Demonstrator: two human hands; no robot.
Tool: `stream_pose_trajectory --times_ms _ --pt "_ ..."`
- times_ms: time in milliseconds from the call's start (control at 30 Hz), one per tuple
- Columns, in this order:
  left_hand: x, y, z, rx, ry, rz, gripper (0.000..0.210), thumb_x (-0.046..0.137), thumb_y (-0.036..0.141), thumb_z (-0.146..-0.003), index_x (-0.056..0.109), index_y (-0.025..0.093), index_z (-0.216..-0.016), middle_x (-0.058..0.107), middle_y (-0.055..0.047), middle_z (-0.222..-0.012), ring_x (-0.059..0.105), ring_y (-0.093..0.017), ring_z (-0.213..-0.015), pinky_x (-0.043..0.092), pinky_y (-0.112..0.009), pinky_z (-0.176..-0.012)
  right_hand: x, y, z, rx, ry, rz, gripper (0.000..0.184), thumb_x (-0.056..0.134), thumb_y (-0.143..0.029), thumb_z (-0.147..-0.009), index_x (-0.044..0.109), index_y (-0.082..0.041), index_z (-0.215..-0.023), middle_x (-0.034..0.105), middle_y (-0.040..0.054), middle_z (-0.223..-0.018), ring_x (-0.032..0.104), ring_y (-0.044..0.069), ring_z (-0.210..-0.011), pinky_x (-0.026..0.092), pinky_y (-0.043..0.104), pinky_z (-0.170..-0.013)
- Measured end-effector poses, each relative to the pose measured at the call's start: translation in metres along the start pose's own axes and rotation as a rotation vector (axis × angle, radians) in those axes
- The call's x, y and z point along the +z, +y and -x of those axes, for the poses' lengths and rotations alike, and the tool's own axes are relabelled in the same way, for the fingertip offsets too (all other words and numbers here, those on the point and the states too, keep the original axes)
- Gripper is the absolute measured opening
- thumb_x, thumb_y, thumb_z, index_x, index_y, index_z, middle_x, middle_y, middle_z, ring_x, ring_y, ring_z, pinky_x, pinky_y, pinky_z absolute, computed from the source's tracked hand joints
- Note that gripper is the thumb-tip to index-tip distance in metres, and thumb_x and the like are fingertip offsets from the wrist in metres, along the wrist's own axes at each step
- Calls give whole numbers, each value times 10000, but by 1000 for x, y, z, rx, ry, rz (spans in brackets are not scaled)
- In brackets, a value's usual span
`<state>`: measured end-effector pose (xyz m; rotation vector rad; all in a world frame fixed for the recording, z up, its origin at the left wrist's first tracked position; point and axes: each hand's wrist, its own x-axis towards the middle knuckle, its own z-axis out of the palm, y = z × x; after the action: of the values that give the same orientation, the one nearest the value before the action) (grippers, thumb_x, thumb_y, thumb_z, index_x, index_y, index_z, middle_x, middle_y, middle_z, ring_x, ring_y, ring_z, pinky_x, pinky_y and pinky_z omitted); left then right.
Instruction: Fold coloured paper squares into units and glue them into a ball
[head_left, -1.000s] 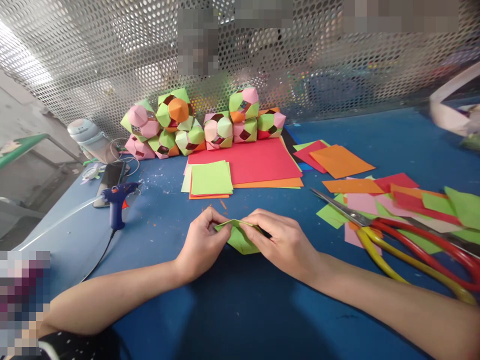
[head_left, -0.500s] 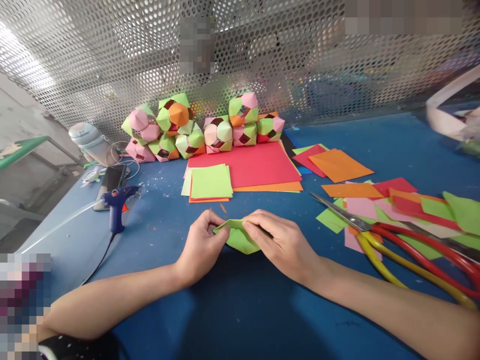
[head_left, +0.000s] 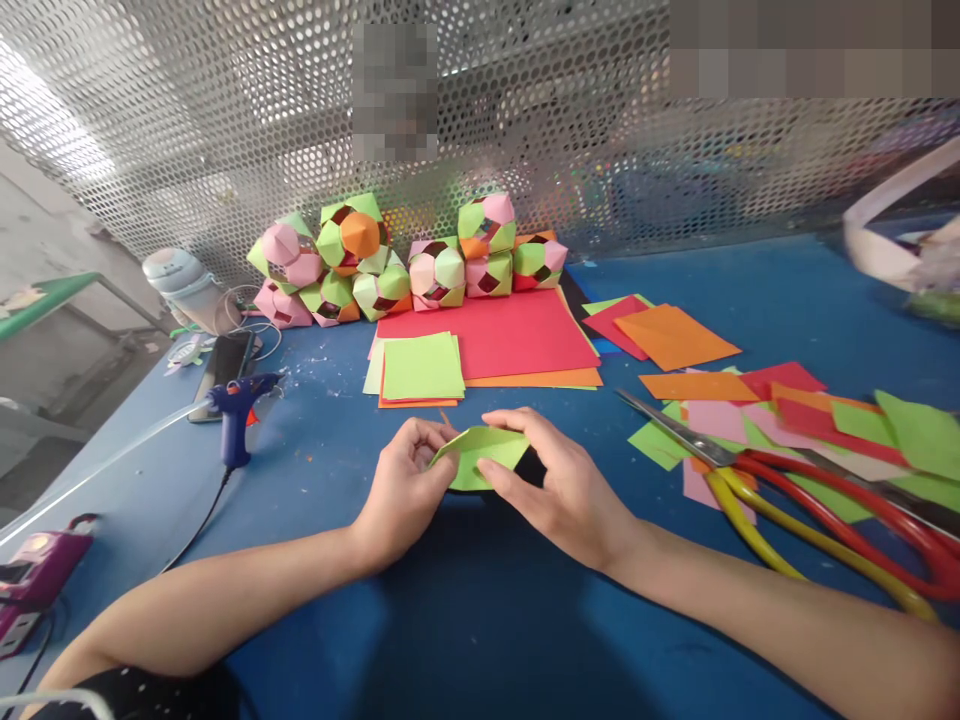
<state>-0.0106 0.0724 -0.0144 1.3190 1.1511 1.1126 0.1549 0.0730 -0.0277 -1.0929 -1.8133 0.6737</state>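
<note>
Between my hands is a folded piece of green paper, held just above the blue table. My left hand pinches its left end between thumb and curled fingers. On the right side, my right hand has its thumb on the near face and its fingers along the top edge. Just beyond lies a stack of square papers with a green sheet on top, partly over a larger pile of sheets topped in red.
Folded paper balls line the back by a perforated metal screen. Scissors lie on paper scraps at right. At left are a blue glue gun, a phone, a bottle and a purple power strip.
My right fingers have spread and lifted along the paper's top edge, and more of the green face shows. My left hand keeps its pinch. The view has shifted slightly.
</note>
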Motion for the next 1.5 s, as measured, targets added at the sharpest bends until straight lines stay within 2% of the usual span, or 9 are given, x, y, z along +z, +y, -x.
stream_pose_trajectory --times_ms 100,167,300,500,633,867,1033,1200,1500 --pt "2 0 0 -52 -21 4 187 572 154 -752 397 173 -690 552 18 -800 494 -75 -714 382 -190 -630 3 2 0 126 24 -27 283 543 -261 -841 497 -204 -1115 620 53 -940 636 184 -818 528 314 -714" --pt "3 0 1 -111 -49 -18 174 565 147 -741 397 179 -706 493 57 -686 432 -56 -596 339 -178 -545 4 4 0 118 43 -56 256 533 -238 -846 502 -215 -1099 619 39 -917 638 166 -777 526 298 -694" --pt "5 0 3 -177 -90 -45 166 537 124 -724 396 199 -768 404 98 -579 371 -53 -503 299 -173 -477 5 2 2 21 64 -54 210 530 -213 -854 517 -223 -1063 620 23 -898 620 139 -740 512 271 -684" --pt "7 7 7 -228 -75 -50 159 571 159 -714 414 180 -724 416 86 -591 398 -52 -533 323 -165 -493 3 -1 2 -45 38 -59 122 556 -197 -846 523 -218 -961 583 4 -814 573 129 -713 485 256 -661" --pt "9 8 7 -277 -83 13 167 594 160 -711 428 170 -729 457 76 -610 463 -55 -553 366 -164 -513 3 0 -1 -188 53 -75 130 491 -85 -844 512 -213 -836 560 15 -808 566 137 -761 475 270 -697" --pt "7 9 5 -312 -112 135 193 603 187 -734 412 185 -762 519 73 -608 552 -86 -502 471 -209 -489 -2 -1 0 -340 -6 -110 183 480 -64 -814 525 -190 -938 557 65 -895 561 180 -874 487 323 -762" --pt "6 7 3 -292 -108 111 191 604 172 -730 415 183 -752 503 74 -608 532 -80 -511 493 -212 -475 -5 -4 0 -223 -55 -184 148 411 -134 -903 545 -198 -904 569 54 -913 559 162 -900 463 303 -795" --pt "5 6 3 -267 -105 61 178 587 156 -729 413 184 -753 500 75 -600 518 -78 -500 478 -210 -469 0 -1 0 -64 -65 -123 79 512 -208 -874 546 -205 -945 566 29 -888 548 145 -793 461 278 -727" --pt "2 10 4 -205 -111 16 115 592 183 -737 482 164 -766 511 56 -632 479 -63 -569 387 -176 -534 1 -2 -1 15 -96 -96 88 487 -211 -881 574 -209 -868 584 7 -813 554 135 -752 446 258 -686"
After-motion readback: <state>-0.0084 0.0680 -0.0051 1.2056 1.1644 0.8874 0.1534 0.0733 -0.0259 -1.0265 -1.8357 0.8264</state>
